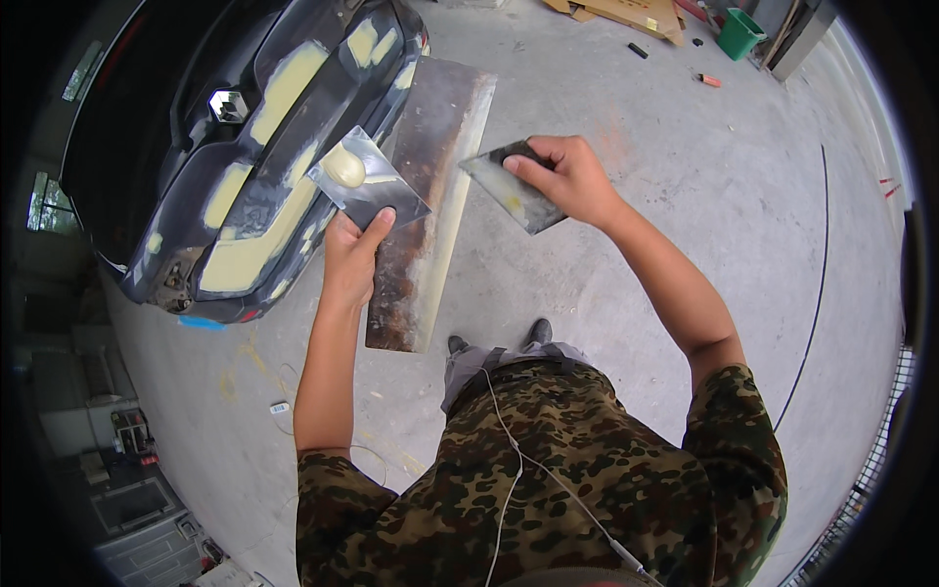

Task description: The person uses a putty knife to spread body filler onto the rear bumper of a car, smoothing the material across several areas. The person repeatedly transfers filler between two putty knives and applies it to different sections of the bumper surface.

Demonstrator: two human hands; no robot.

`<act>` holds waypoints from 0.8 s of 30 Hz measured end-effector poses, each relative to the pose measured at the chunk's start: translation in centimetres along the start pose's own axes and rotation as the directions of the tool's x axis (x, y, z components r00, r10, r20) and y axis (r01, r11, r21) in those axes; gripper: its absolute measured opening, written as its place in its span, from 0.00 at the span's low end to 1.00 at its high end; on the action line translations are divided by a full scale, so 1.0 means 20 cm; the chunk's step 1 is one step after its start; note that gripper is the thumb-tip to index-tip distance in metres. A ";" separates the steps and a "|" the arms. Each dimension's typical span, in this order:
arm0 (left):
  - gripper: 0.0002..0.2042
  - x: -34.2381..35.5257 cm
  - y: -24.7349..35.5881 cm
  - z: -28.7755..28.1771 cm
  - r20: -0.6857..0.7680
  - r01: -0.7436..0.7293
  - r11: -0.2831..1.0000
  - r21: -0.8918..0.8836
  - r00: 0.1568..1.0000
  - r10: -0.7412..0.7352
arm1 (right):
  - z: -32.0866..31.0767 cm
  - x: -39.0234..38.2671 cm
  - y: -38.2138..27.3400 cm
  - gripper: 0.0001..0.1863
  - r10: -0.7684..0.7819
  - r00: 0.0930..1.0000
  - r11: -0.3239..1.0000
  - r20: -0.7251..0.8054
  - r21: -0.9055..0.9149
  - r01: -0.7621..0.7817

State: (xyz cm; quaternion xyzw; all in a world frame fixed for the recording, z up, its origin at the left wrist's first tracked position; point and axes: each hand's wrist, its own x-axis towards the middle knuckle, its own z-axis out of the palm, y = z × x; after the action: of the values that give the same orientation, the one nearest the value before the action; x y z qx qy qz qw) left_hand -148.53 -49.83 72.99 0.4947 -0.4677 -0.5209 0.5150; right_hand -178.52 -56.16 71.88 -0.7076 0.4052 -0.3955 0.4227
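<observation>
The person stands on the grey concrete floor (685, 196), both bare forearms raised out in front of a camouflage shirt (548, 470); the left hand (350, 259) is lifted with the forearm nearly vertical in the picture, thumb pressed on top of a square metal mixing board (364, 178), fingers hidden beneath it, so the board is pinched by its near corner and held flat; on that board sits a pale yellow blob of body filler (342, 166), toward its far side. The right hand (567, 181) comes in from the right with the elbow bent and the wrist turned inward; its fingers are curled tight over the back edge of a grey spreader (514, 191), whose blade points toward the left hand and carries a yellowish smear; the two tools are near each other but apart. Below and between the hands a long, rusty, stained plank (425, 205) lies on the floor. Just left of the board is a dark car bumper (254, 157), patched with cream filler in several places; it seems to rest on the floor, though its far side is too dark to tell. Well away at the top stand a green bucket (738, 32) and flattened cardboard (631, 14).
</observation>
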 end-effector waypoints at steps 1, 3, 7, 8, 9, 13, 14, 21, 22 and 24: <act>0.16 0.01 0.00 0.00 -0.008 -0.007 1.000 -0.008 1.000 0.007 | 0.10 -0.11 -0.03 0.17 -0.071 0.997 0.991 0.034 -0.107 0.075; 0.16 0.01 0.00 0.00 -0.021 -0.020 1.000 -0.003 1.000 0.020 | 0.34 -0.32 -0.10 0.14 -0.232 0.897 0.955 0.378 -0.087 0.283; 0.14 0.03 0.02 0.00 -0.007 -0.025 1.000 0.009 1.000 0.026 | 0.39 -0.48 -0.07 0.13 -0.391 0.870 0.919 0.300 0.072 0.388; 0.14 0.03 0.03 0.00 -0.007 -0.004 1.000 -0.003 1.000 0.004 | 0.32 -0.43 -0.03 0.14 -0.363 0.920 0.931 0.150 0.080 0.355; 0.14 0.03 0.03 0.00 0.000 0.019 1.000 -0.012 1.000 -0.019 | 0.22 -0.36 0.01 0.15 -0.231 0.967 0.973 0.112 0.054 0.226; 0.13 0.02 0.02 0.02 -0.058 0.017 1.000 0.003 0.998 -0.017 | -0.09 -0.01 0.14 0.19 0.079 0.992 0.977 -0.096 0.207 -0.058; 0.13 0.01 0.01 0.02 -0.060 0.002 1.000 -0.005 0.998 -0.002 | -0.13 0.06 0.15 0.19 0.064 0.993 0.973 -0.100 0.228 -0.040; 0.13 0.00 -0.03 -0.02 -0.046 0.017 1.000 -0.013 0.999 -0.018 | 0.34 -0.31 0.01 0.10 -0.295 0.876 0.952 0.383 0.035 0.306; 0.13 0.00 -0.03 -0.03 -0.062 0.021 1.000 -0.009 0.998 -0.022 | 0.41 -0.38 -0.01 0.09 -0.298 0.776 0.929 0.556 -0.020 0.371; 0.12 0.00 -0.02 -0.04 -0.064 0.007 1.000 -0.002 0.998 -0.007 | 0.41 -0.41 0.00 0.08 -0.360 0.817 0.931 0.451 0.112 0.348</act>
State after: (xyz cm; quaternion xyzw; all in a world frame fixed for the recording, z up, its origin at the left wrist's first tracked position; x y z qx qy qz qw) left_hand -147.78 -49.88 72.45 0.5123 -0.4488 -0.5070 0.5283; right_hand -174.03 -46.47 67.34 -0.8391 0.1489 -0.2910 0.4348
